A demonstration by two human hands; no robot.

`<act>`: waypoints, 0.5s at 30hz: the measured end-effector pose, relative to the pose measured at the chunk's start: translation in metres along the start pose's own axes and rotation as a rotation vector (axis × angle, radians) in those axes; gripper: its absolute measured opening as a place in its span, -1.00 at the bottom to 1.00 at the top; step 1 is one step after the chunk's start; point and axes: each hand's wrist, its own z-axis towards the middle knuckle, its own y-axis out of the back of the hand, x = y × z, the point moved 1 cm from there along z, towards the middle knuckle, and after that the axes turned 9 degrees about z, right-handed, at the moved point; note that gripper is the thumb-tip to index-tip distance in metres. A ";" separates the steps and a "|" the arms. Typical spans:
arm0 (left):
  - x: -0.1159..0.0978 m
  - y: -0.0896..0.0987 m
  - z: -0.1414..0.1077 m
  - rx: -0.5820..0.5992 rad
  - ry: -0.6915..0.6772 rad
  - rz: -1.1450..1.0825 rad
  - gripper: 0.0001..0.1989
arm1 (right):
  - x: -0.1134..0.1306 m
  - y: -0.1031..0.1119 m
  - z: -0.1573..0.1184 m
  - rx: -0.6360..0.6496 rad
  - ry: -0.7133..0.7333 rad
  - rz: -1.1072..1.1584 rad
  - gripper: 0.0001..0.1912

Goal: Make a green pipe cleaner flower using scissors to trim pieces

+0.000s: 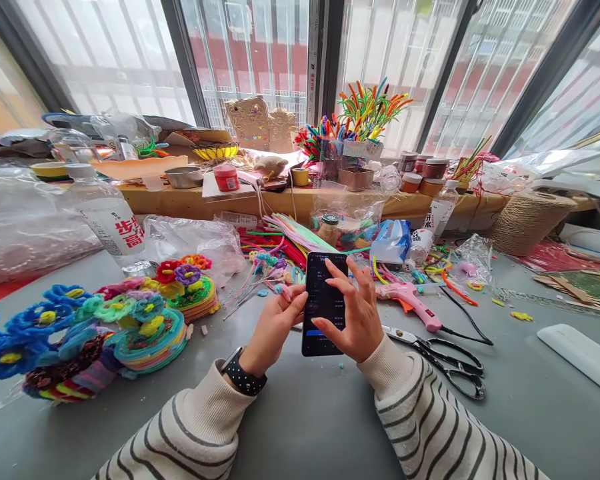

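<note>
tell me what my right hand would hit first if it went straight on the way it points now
Probably the phone: your right hand has its fingers spread over the screen, pointing forward and left. Whether any fingertip touches it is unclear.

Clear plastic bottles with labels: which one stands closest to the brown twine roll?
The upright bottle at the right, just left of the brown twine roll; its label shows dark characters. The other labelled bottles are all farther left.
</note>
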 end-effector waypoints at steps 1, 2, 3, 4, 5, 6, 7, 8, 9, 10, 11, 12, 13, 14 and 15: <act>0.000 0.000 0.000 -0.008 0.006 0.004 -0.65 | 0.000 0.000 0.000 0.008 -0.008 0.006 -0.51; 0.000 0.000 0.000 -0.014 0.011 0.003 -0.65 | 0.000 0.000 0.000 0.011 -0.015 0.016 -0.50; 0.000 -0.001 0.000 -0.014 0.013 -0.001 -0.64 | 0.000 0.000 -0.001 0.004 -0.020 0.027 -0.50; -0.001 -0.001 0.000 -0.013 0.014 -0.008 -0.64 | 0.000 0.001 -0.001 -0.013 -0.026 0.041 -0.51; -0.002 -0.001 0.000 -0.010 0.013 -0.015 -0.65 | 0.000 0.002 -0.002 -0.038 -0.034 0.056 -0.52; -0.002 -0.002 -0.001 -0.008 0.012 -0.022 -0.66 | -0.001 0.003 -0.003 -0.069 -0.046 0.074 -0.53; -0.002 -0.002 -0.001 -0.004 0.011 -0.027 -0.67 | -0.001 0.004 -0.003 -0.103 -0.063 0.095 -0.54; -0.003 -0.002 -0.001 0.000 0.010 -0.030 -0.68 | -0.002 0.006 -0.004 -0.139 -0.082 0.121 -0.56; -0.002 -0.001 -0.001 0.004 0.008 -0.032 -0.68 | -0.004 0.006 -0.005 -0.170 -0.102 0.154 -0.57; -0.002 -0.001 0.000 0.010 0.006 -0.033 -0.68 | -0.005 0.007 -0.005 -0.192 -0.122 0.195 -0.57; -0.002 0.000 0.000 0.018 0.004 -0.036 -0.68 | -0.008 0.007 -0.006 -0.208 -0.145 0.244 -0.57; -0.001 0.000 0.000 0.023 0.002 -0.041 -0.68 | -0.010 0.006 -0.007 -0.214 -0.170 0.299 -0.56; -0.001 0.001 0.001 0.027 0.000 -0.047 -0.68 | -0.012 0.005 -0.007 -0.211 -0.198 0.363 -0.54; -0.001 0.001 0.001 0.028 -0.001 -0.054 -0.68 | -0.014 0.004 -0.008 -0.202 -0.227 0.434 -0.52; 0.000 0.001 0.001 0.024 0.001 -0.061 -0.69 | -0.016 0.003 -0.008 -0.187 -0.255 0.502 -0.51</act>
